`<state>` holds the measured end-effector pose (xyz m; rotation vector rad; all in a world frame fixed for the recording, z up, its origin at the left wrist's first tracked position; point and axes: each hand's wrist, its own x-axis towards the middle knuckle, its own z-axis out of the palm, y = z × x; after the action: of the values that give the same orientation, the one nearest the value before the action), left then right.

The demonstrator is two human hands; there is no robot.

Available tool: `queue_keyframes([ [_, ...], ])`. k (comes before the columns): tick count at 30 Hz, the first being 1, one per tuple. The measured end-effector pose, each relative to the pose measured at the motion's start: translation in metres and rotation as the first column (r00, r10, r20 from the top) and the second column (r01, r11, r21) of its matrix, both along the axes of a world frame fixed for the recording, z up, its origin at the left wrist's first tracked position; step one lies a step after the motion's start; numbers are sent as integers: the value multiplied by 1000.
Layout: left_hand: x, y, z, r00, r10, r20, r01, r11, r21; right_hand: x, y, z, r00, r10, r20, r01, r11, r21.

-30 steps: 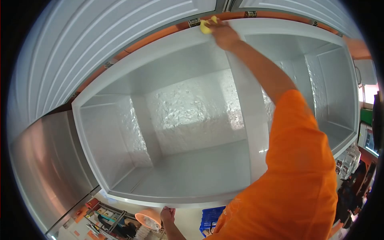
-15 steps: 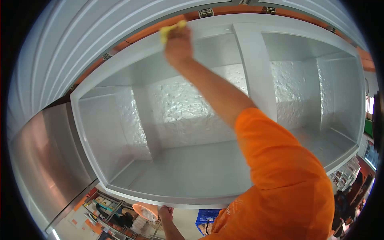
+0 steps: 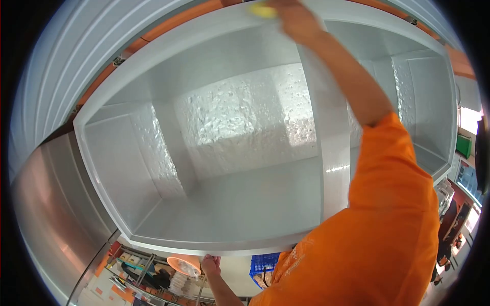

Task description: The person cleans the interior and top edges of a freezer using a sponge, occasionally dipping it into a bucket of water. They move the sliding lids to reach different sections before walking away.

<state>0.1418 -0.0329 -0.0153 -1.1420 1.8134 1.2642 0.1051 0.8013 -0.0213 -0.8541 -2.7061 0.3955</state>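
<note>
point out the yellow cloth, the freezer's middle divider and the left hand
yellow cloth (image 3: 261, 10), head view, on the yellow part that shows at the picture's top edge
freezer divider (image 3: 334, 173), head view, on its flat top face
left hand (image 3: 211, 265), head view, on the back of the hand

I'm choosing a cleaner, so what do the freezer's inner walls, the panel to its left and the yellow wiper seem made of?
The inner walls: likely embossed aluminium, matt silver, pebbled texture catching light. The left panel: looks like brushed stainless steel, by its streaked sheen. The yellow wiper in the right hand: probably sponge or cloth; too little shows.
</note>
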Motion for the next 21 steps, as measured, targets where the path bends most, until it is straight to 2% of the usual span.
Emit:
queue_keyframes([
  [1,0,11,5,1000,2,-26,-2,1000,-3,44,4,-7,998,-9,65,3,995,96],
  [2,1,20,7,1000,1,-26,-1,1000,2,85,2,-32,990,138,4,-133,949,287],
  [3,-1,27,8,999,27,-36,-29,998,-58,116,-30,-22,994,108,25,-109,993,41],
  [4,0,31,8,997,58,-49,-64,991,-115,146,-54,-34,968,248,-22,-247,967,61],
  [5,2,31,5,997,62,-54,-67,992,-107,167,-94,-28,956,292,3,-292,955,44],
  [6,1,25,5,997,56,-49,-60,995,-84,181,-135,-10,952,205,227,-173,973,-150],
  [8,-3,20,0,997,46,-64,-49,997,-52,181,-176,21,825,422,377,-333,901,-279],
  [9,-3,17,-1,998,30,-50,-32,998,-47,167,-177,28,831,418,368,-333,903,-273],
  [11,-1,5,-7,999,8,-35,-9,999,-42,124,-166,37,953,153,263,-32,910,-413],
  [12,-4,-4,-12,999,-29,-30,29,1000,1,93,-144,34,994,66,92,-38,961,-275],
  [13,-4,-10,-13,998,-64,-26,65,997,45,63,-116,20,990,27,-139,-29,999,-13],
  [14,-3,-8,-16,997,-62,-36,64,997,53,32,-89,6,971,24,-238,40,964,262],
  [15,-3,0,-18,998,-49,-38,49,999,-7,1,-68,-11,979,-90,-184,125,975,185],
  [17,-7,2,-17,998,-28,-59,24,997,-71,-58,-60,-36,950,-294,108,301,952,-56],
  [18,-8,-1,-22,998,-35,-50,33,998,-44,-85,-70,-53,954,-283,93,290,955,-61],
  [19,-6,-6,-22,999,-40,-36,40,999,-22,-109,-85,-73,909,-416,40,403,897,180],
  [20,-6,-1,-20,999,-27,-40,26,999,-28,-122,-95,-83,849,-527,-41,497,769,401],
  [21,-7,11,-16,998,-22,-59,15,995,-102,-125,-95,-80,856,-516,-34,486,780,394],
])
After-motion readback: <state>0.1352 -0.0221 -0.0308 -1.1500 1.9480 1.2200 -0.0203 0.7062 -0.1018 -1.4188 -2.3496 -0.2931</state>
